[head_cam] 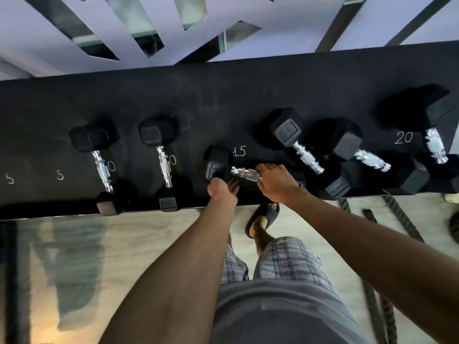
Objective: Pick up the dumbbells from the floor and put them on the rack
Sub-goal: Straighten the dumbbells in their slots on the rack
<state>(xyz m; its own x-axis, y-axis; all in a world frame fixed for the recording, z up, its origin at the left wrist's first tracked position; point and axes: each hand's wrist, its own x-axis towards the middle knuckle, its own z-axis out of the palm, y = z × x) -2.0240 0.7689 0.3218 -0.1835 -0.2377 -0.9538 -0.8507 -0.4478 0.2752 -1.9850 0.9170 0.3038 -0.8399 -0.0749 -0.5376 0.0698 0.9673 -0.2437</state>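
A black hex dumbbell (218,162) with a chrome handle lies crosswise on the black rack shelf (223,100), just under the chalked number 15. My right hand (275,182) grips the right part of its handle. My left hand (222,191) is at its left head, fingers reaching under or against it; their exact hold is hidden. The dumbbell's right head is hidden behind my right hand.
Two dumbbells (101,160) (162,155) lie left of it on the shelf, three bigger ones (300,142) (367,157) (432,135) to the right near a chalked 20. Thick ropes (377,306) lie on the pale floor at right. My sandalled foot (263,219) stands below the shelf edge.
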